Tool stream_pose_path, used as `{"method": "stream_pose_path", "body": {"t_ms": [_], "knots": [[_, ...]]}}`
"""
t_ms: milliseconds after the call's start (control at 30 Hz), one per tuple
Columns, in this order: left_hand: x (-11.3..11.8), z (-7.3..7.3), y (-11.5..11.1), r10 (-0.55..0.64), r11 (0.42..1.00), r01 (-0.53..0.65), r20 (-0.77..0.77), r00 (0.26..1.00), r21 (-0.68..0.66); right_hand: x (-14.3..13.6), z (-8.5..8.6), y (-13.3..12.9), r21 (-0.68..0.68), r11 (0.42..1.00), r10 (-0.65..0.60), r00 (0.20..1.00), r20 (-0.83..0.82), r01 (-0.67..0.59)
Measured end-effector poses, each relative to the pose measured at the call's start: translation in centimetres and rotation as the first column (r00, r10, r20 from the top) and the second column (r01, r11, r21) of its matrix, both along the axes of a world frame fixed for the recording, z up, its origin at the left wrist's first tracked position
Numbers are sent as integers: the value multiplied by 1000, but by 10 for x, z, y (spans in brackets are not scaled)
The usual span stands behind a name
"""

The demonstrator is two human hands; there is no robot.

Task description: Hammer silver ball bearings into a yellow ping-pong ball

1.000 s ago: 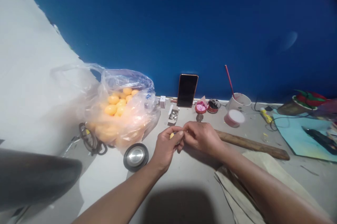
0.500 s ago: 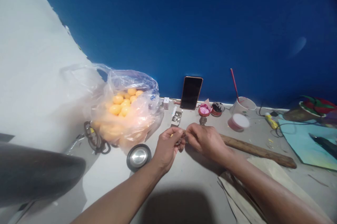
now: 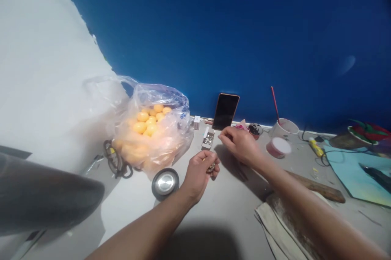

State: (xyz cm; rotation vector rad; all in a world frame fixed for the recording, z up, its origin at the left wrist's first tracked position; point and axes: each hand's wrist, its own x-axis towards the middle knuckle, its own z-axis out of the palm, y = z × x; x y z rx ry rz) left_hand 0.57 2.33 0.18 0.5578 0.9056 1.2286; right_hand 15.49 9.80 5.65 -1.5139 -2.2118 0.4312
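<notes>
My left hand [image 3: 201,174] is closed around a small, round, gold-coloured shiny piece [image 3: 211,167], which is partly hidden by the thumb and fingers. Farther forward and to the right, my right hand [image 3: 240,144] is raised over the table with thumb and fingers pinched together; anything between them is too small to make out. Between the hands, slightly to the left, lies a small open box [image 3: 208,139] with several shiny silver pieces inside. A phone [image 3: 226,111] leans upright against the blue wall just behind my right hand.
On the left are a plastic bag of orange balls [image 3: 146,123], a round black-rimmed lid [image 3: 165,183] and a coiled cable [image 3: 113,162]. To the right are a pink tub [image 3: 278,147], a white cup [image 3: 284,128], a wooden handle [image 3: 324,190] and a cloth [image 3: 271,223].
My right hand has moved away from my left, forward towards the phone and the small open box. My left hand stays closed on the gold-coloured piece. The view has shifted slightly.
</notes>
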Motion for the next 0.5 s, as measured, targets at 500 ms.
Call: {"method": "stream_pose_path", "body": {"t_ms": [500], "knots": [[-5,-3,-3,-131,968,203,-389,912,149,24,-32,-65,-59,987,100,864,-493,-148]]}}
